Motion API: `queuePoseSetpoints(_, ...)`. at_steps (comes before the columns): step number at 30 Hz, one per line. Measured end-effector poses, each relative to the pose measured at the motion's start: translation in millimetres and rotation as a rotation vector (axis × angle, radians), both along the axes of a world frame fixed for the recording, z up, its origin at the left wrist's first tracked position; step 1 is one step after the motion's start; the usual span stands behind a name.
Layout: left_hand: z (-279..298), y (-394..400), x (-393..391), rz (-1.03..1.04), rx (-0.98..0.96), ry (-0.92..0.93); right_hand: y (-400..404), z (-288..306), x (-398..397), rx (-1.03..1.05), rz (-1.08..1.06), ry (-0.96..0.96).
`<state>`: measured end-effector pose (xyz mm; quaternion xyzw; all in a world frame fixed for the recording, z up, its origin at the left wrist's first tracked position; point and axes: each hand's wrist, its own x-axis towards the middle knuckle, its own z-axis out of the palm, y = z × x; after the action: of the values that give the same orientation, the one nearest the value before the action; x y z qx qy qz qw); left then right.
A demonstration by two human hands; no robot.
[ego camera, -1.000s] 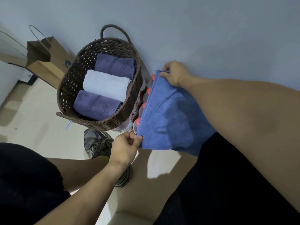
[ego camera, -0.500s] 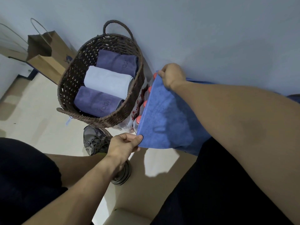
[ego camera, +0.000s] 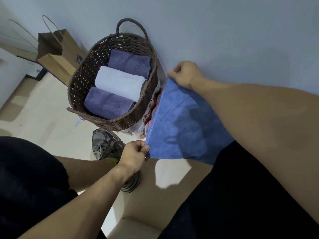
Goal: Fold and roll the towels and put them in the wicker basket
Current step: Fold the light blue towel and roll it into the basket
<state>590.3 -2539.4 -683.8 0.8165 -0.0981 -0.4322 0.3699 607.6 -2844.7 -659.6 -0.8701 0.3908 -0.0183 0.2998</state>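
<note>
Both hands hold one blue towel (ego camera: 183, 128) stretched between them in the air, to the right of the wicker basket (ego camera: 82, 80). Nearer the camera, the left hand (ego camera: 133, 156) pinches the towel's lower corner between thumb and curled fingers; farther away and close to the pale wall (ego camera: 224, 28), the right hand (ego camera: 187, 75) has its fingers curled round the upper corner. Between those two corners the towel's stitched edge runs taut, and the rest of the cloth slopes off to the right, passing under the right forearm and over the dark clothing on the person's leg. Inside the brown wicker basket, which stands on the floor (ego camera: 39, 121) against the wall with one looped handle up at its far end, three rolled towels lie side by side and touching: a purple one (ego camera: 131, 63) at the far end, a white one (ego camera: 119, 82) in the middle, and another purple one (ego camera: 107, 103) nearest the camera. Wedged between the basket and the hanging blue towel is a white plastic bag with red print (ego camera: 148, 116), partly hidden by the cloth. Just below the basket a grey laced sneaker (ego camera: 107, 144) rests on the floor, with the left wrist crossing in front of it. Over to the left, a brown paper bag with cord handles (ego camera: 57, 54) stands by the wall, well apart from the hands.
</note>
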Motion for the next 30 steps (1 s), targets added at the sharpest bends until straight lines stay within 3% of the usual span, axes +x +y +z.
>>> queuePoseSetpoints(2,2.9,-2.1,-1.3,0.067,-0.071,0.056,-1.8,-0.9,-2.5,-0.013,0.094,0.083)
queuePoseSetpoints(5,7.2,-5.6,-4.7,0.118,-0.147,0.135,-8.6,-0.9,-3.4,-0.015,0.08,0.052)
queuePoseSetpoints(11,-1.3,2.2,1.2,0.049,-0.038,0.115,-14.0,-9.5,-3.7,0.058,-0.085,-0.04)
queuePoseSetpoints(16,-3.5,4.6,12.8,-0.155,0.027,0.1,-5.9,-18.0,-1.8,0.05,-0.149,-0.053)
queuePoseSetpoints(20,-2.9,1.1,14.0,-0.118,0.0,-0.006,-1.7,-17.4,-2.0,0.009,-0.124,0.043)
queuePoseSetpoints(23,-1.9,-5.6,13.0,-0.169,0.131,-0.107,-2.3,-6.0,-13.0,-0.125,-0.078,0.081)
queuePoseSetpoints(27,18.7,-24.3,13.9,-0.555,0.516,-0.375,-16.9,15.7,-46.1,-0.142,-0.055,0.052)
queuePoseSetpoints(30,41.4,-58.8,11.9,-0.77,0.509,-0.646,-27.5,32.7,-86.0,-0.103,-0.123,0.089)
